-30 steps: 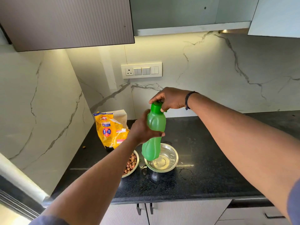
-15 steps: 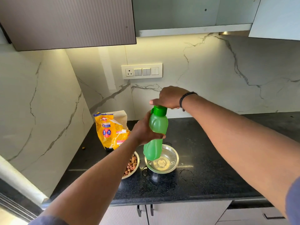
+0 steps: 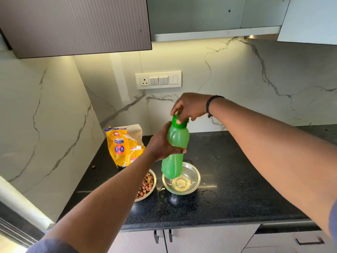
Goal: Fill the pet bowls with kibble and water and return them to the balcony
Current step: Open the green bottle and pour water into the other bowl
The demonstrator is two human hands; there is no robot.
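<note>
Here, yellow kibble bag (image 3: 124, 146) stands far left on black counter (image 3: 228, 179). Kibble bowl (image 3: 146, 185) near it, touching water bowl (image 3: 181, 180). Left hand (image 3: 162, 143) grips green bottle (image 3: 175, 152) mid-body, above water bowl. Right hand (image 3: 189, 106) pinches bottle cap (image 3: 179, 121).

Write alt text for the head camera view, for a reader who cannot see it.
A person's left hand grips an upright green bottle while the right hand pinches its green cap, above a steel bowl of water on a black countertop. Beside it sit a bowl of kibble and a yellow kibble bag.
</note>
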